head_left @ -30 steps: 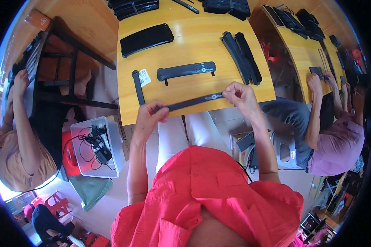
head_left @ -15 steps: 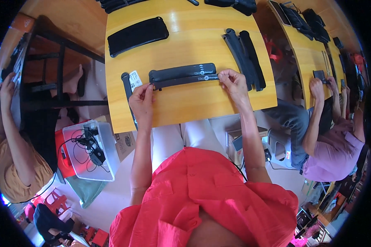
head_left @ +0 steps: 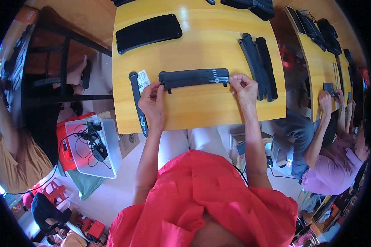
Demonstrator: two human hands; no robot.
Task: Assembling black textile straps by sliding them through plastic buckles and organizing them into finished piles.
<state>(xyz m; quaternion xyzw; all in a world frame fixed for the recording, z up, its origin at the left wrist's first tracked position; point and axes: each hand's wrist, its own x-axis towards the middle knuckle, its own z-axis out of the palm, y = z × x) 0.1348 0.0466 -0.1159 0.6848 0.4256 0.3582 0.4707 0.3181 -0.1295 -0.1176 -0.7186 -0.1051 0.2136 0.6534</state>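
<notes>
Flat black straps [head_left: 185,78] with pale printing near the right end lie crosswise on the wooden table, one largely over another. Thumb and fingers of my left hand [head_left: 153,107] pinch the left end of the upper strap. At its right end, my right hand [head_left: 245,91] pinches that same strap. Small dark tabs stick out below the near edge at both ends. A single black strap [head_left: 137,105] lies lengthwise left of my left hand, beside a white printed label [head_left: 143,80]. Several more black straps [head_left: 256,68] lie to the right of my right hand.
A broad black stack [head_left: 148,33] lies at the table's far left, and black bundles [head_left: 251,6] sit along the far edge. A clear plastic bin [head_left: 113,148] with cables stands low on the left. People work at both sides; another table [head_left: 307,68] is at right.
The strap between my hands has shifted away from me, now overlapping the one behind it more closely. Both hands keep pinching its ends. The whole view has shifted slightly.
</notes>
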